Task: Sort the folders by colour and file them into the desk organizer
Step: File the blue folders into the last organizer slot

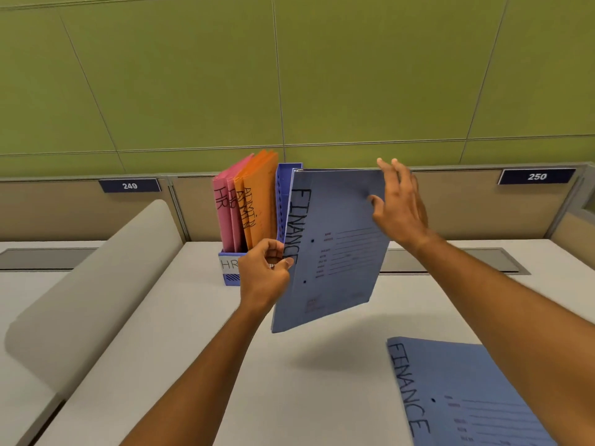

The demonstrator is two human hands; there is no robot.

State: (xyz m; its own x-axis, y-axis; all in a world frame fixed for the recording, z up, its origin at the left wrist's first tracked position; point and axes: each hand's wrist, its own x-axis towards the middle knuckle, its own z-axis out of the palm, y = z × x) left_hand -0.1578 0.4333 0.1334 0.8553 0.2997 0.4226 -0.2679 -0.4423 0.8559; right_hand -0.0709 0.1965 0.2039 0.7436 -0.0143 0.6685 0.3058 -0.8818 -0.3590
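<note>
Nearest to the person, at the lower right, a second blue folder (476, 397) lies flat on the white surface (193, 365), its long axis running away from the viewer and "FINANCE" handwritten in black down its left edge; the right forearm crosses over its far corner

Up in the air in front of the organizer, the held blue folder (331, 249) stands nearly upright with its long axis vertical and slightly tilted, spine edge to the left, front cover facing the person. "FINANCE" runs down that spine edge in black marker, and faint printed form lines sit on the cover, too small to read

Behind it the blue desk organizer (285, 188) stands at the back of the surface against the partition. Its left slots hold pink folders (223, 214) marked "HR" and orange folders (254, 201) marked "ADMIN", all upright and leaning a little left. A white label on the organizer's front shows "HR"

The right hand (399, 207) is spread wide, fingers straight, resting against the folder's upper right corner. The left hand (265, 268) pinches the spine edge partway down, thumb on the cover and fingers curled behind

Small plates on the partition read "249" (129, 185) and "250" (536, 176)
</note>
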